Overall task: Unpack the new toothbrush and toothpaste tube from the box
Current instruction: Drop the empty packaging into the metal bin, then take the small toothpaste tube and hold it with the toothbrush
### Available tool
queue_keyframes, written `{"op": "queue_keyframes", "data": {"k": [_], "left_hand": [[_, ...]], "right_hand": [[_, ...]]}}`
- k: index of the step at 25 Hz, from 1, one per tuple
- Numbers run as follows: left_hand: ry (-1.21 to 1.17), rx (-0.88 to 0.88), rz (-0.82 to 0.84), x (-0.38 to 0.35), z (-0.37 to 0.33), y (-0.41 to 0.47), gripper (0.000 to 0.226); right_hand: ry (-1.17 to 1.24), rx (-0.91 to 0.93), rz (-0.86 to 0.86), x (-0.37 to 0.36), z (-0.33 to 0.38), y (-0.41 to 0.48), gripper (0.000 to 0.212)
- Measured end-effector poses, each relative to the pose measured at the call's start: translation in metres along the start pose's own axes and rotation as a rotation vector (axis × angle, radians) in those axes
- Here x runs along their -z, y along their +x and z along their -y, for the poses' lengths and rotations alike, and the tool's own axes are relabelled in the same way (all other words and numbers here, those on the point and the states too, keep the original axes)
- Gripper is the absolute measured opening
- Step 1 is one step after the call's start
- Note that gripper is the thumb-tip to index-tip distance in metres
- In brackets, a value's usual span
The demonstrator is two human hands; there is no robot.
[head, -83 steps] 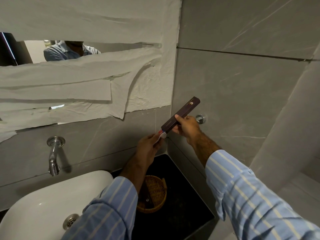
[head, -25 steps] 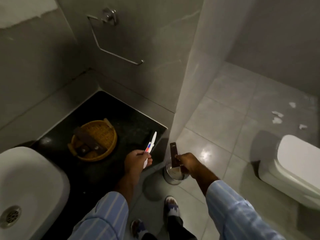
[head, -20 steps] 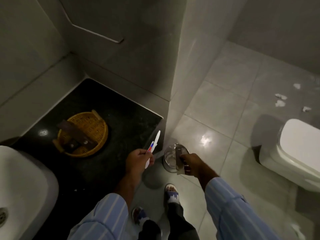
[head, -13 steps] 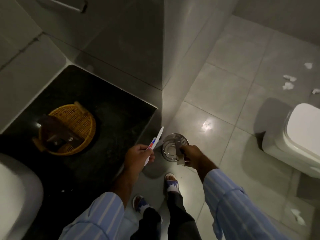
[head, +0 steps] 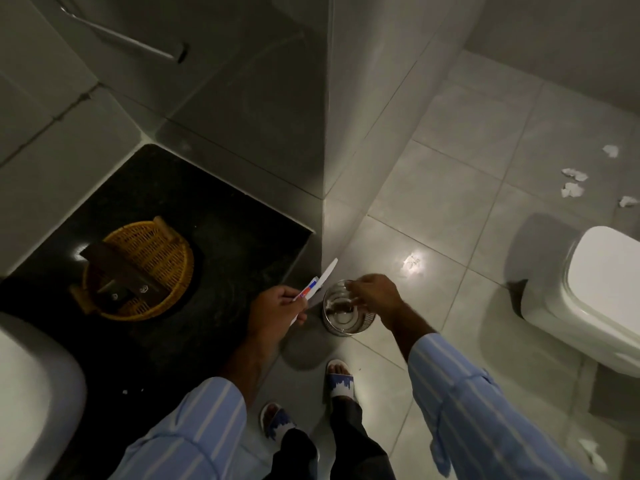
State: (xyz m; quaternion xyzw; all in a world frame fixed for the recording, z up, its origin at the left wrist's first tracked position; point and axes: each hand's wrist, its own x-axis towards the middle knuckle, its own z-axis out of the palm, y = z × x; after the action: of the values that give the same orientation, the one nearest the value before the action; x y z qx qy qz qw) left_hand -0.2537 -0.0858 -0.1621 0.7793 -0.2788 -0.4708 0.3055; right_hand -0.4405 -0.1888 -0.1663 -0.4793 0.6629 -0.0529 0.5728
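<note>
My left hand point(head: 273, 313) is closed on a white toothbrush with a small red-and-blue toothpaste tube point(head: 317, 280); their tips point up and to the right, past the black counter's corner. Just to the right, my right hand point(head: 372, 292) hovers over a small steel bin point(head: 349, 325) on the floor, fingers spread and empty. The dark brown box point(head: 339, 307) lies inside the bin, under that hand.
A wicker basket point(head: 138, 268) holding dark brown boxes sits on the black counter point(head: 225, 244). A white sink point(head: 31, 393) is at lower left, a toilet point(head: 602, 289) at right. Paper scraps point(head: 573, 181) litter the tiled floor. My sandalled feet point(head: 341, 379) stand by the bin.
I turned from the mirror down to the floor bin. My right hand carried the brown box over the bin and let it go; the box now lies inside.
</note>
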Motion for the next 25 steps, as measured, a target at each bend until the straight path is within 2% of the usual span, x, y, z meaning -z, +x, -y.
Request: {"op": "queue_keyframes", "data": {"k": [3, 5, 7, 10, 13, 15, 19, 25], "left_hand": [[0.08, -0.053, 0.018, 0.023, -0.011, -0.005, 0.01], [0.128, -0.131, 0.034, 0.043, -0.023, -0.008, 0.012], [0.2, -0.24, 0.042, 0.068, -0.039, -0.015, 0.013], [0.28, -0.39, 0.06, 0.117, -0.067, -0.03, 0.01], [0.284, -0.462, 0.049, 0.166, -0.089, -0.043, 0.011], [0.111, -0.405, -0.004, 0.194, -0.099, -0.054, 0.017], [-0.253, -0.34, -0.03, 0.248, -0.103, -0.073, 0.028], [-0.577, -0.284, -0.072, 0.305, -0.087, -0.074, 0.031]], "right_hand": [[-0.111, 0.457, -0.042, -0.004, 0.045, -0.025, 0.015], [-0.346, 0.73, 0.056, -0.007, 0.076, -0.039, 0.019], [-0.623, 0.861, 0.198, -0.016, 0.107, -0.054, 0.031], [-0.826, 0.903, 0.329, -0.039, 0.147, -0.078, 0.029], [-0.762, 0.935, 0.321, -0.057, 0.182, -0.101, 0.027], [-0.628, 0.927, 0.324, -0.071, 0.201, -0.114, 0.024], [-0.273, 0.784, 0.442, -0.105, 0.231, -0.139, 0.024], [-0.047, 0.663, 0.56, -0.156, 0.262, -0.157, 0.026]]}}
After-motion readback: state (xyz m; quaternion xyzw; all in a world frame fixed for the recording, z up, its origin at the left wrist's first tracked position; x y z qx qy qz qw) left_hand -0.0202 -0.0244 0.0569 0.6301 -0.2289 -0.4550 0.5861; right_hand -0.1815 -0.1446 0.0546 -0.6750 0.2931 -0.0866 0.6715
